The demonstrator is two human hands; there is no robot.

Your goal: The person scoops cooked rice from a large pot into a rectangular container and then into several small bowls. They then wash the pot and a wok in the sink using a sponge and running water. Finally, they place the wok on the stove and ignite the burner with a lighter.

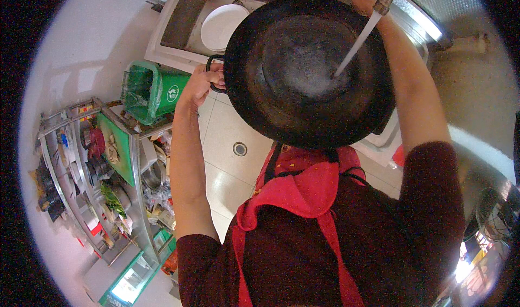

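Observation:
A large blackened wok [280, 116] spans the view in front of me, above the sink edge and my red apron [300, 189]. My left hand [203, 81] grips its loop handle [209, 65] on the left side. Beyond the wok's far right rim is my right hand [362, 2], close to the metal faucet [386, 0]. Its fingers are partly hidden, so what they touch is unclear. From the faucet a stream of water [357, 45] runs onto the wok's worn, greyish middle.
A white bowl [221, 27] lies in the sink basin [170, 31] at the back left. Below that stands a green bin [166, 91] with a plastic liner. A metal rack [140, 193] holding vegetables and containers is at left. The tiled floor has a round drain [239, 148].

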